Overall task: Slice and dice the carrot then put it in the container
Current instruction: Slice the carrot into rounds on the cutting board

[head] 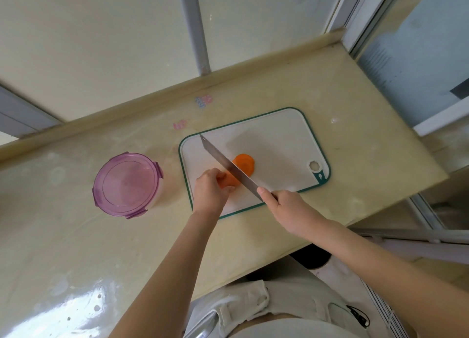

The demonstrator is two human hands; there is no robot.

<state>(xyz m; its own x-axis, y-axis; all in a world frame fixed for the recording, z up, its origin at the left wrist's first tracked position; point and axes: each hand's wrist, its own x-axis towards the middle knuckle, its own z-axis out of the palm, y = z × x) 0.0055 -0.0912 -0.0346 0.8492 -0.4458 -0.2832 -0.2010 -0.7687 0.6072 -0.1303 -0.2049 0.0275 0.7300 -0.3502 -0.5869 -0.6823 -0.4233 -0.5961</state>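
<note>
Slicing step. My left hand (209,189) pinches the carrot (244,164) at 7 o'clock on the cutting board (279,137). My right hand (283,204) grips the knife (223,158), blade across the carrot. Container (127,184), lid on, sits off the board's 9 o'clock. Next I'd press straight down, fingers tucked.

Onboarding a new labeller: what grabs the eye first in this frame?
The orange carrot at the middle of the white, green-edged cutting board, with the long knife across it. The left hand holds the carrot's left end and the right hand grips the knife. Left of the board stands the round container, purple lid on.
</note>
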